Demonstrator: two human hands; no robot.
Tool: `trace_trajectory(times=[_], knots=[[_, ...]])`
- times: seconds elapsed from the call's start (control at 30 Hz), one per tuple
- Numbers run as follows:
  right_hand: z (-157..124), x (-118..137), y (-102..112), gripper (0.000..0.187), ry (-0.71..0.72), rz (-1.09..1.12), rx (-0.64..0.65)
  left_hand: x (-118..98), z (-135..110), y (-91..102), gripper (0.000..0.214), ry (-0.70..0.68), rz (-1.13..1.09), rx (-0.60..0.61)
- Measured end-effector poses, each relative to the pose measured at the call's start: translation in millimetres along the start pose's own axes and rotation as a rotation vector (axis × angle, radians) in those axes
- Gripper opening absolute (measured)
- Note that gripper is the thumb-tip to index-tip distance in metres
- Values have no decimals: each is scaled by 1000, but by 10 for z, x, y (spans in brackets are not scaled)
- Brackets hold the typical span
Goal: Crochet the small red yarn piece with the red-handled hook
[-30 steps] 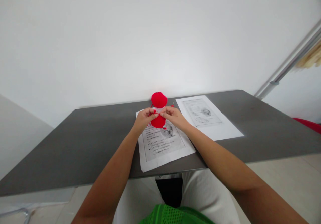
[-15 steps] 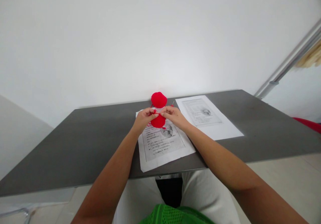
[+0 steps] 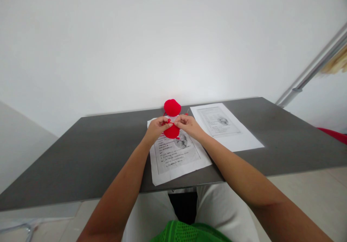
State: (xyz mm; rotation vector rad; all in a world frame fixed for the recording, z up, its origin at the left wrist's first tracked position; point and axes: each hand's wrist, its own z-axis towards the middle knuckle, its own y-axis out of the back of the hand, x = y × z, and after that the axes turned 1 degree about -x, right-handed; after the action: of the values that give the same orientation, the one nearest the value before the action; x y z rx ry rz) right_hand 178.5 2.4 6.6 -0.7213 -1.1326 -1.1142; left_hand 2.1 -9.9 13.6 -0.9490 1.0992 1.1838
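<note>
Between my two hands is a red crocheted piece (image 3: 171,132), held above a printed sheet (image 3: 173,168). My left hand (image 3: 157,128) pinches its left side, with a small loop of red yarn (image 3: 169,120) standing up beside the fingertips. On the other side, the thumb and fingers of my right hand (image 3: 187,124) are pressed together on its upper right edge. A short red yarn end hangs at the lower right of the piece. Just beyond my hands, a ball of red yarn (image 3: 172,107) rests against the wall, with a strand running down from its left.
A thin tool with a red handle (image 3: 186,114), perhaps a crochet hook, lies right of the yarn ball. Another printed sheet (image 3: 244,140) lies to the right on the dark grey table (image 3: 108,155). A white wall (image 3: 173,46) borders the table's far edge.
Both hands keep their pinch on the red crocheted piece, with barely any finger movement. The whole view has shifted very slightly.
</note>
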Motion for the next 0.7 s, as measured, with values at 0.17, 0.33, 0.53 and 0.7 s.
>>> trace_trajectory(times=[0.17,0.33,0.53,0.7], knots=[[0,16,-3,18,8,-11,-4,28,9,-13,25,45,-137,0],[7,6,-9,18,9,0,-2,29,9,-6,27,95,-219,21],[4,-13,-14,16,37,-40,-23,34,6,4,24,25,-181,12],[1,-6,-17,15,50,-50,-38,28,5,-2,24,12,-187,12]])
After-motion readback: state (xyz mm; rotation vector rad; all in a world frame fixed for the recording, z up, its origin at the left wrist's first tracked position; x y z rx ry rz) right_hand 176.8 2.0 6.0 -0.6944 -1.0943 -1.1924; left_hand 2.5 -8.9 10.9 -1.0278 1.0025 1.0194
